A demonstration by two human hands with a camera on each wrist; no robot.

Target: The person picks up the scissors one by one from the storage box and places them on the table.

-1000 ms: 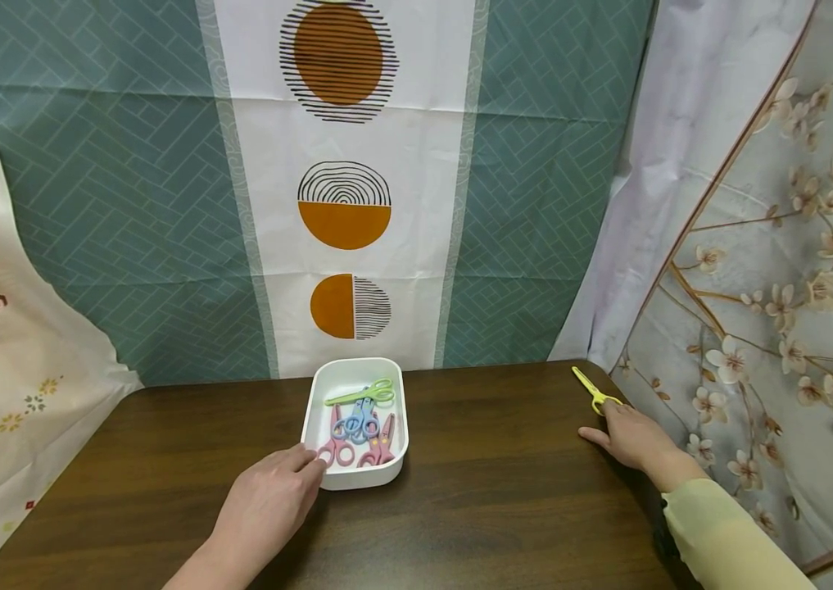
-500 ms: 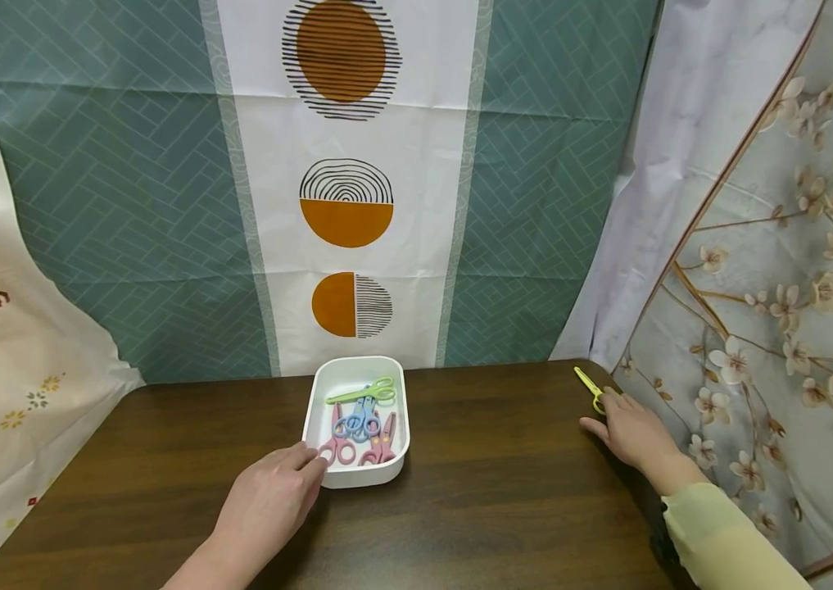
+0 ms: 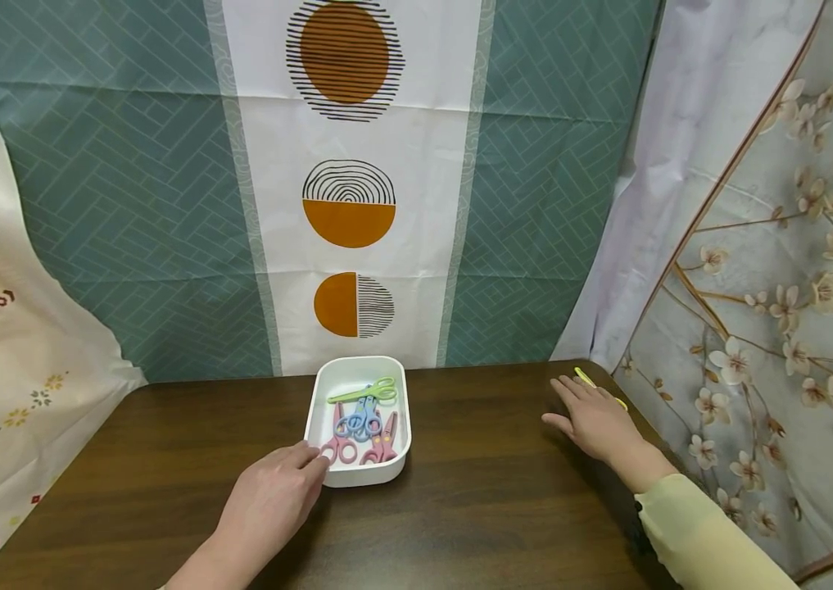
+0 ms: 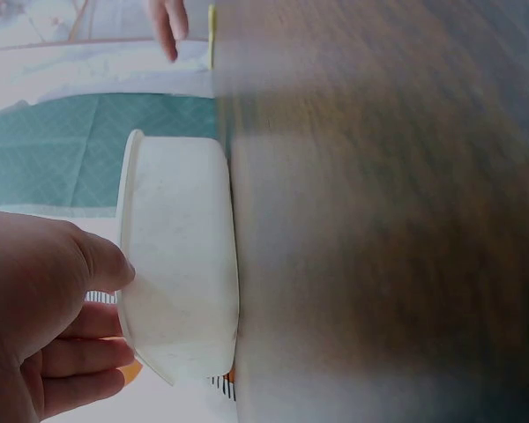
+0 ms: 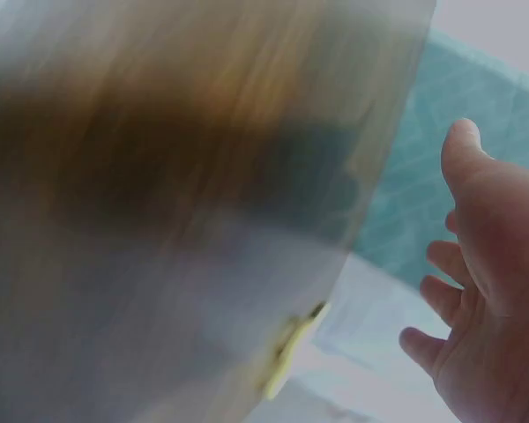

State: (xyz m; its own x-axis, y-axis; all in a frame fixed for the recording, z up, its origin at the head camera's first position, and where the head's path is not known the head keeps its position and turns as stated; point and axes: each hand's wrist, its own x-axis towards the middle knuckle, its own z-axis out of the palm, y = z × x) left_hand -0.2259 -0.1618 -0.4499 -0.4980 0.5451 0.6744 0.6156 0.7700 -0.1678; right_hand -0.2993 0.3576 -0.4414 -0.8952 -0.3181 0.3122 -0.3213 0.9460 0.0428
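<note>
A white plastic tray (image 3: 368, 475) stands on the brown table, left of the middle. My left hand (image 3: 269, 501) pinches its near left rim, with the thumb on the outer side in the left wrist view. Inside lie green scissors (image 3: 385, 391) on top, blue scissors (image 3: 364, 419) and pink scissors (image 3: 381, 447). At the table's far right corner lie yellow scissors (image 5: 291, 352), mostly hidden behind my right hand in the head view. That right hand (image 3: 596, 424) is held over the table with fingers spread and nothing in them, apart from the scissors in the right wrist view.
The dark wooden table (image 3: 475, 492) ends at a hanging teal and white cloth (image 3: 416, 319) at the back. A flowered curtain (image 3: 748, 393) hangs along the right edge, and a cream cloth (image 3: 25, 352) covers the left side.
My right hand has moved left and lifted off the yellow scissors, which stay on the table. The left hand and the tray have not moved.
</note>
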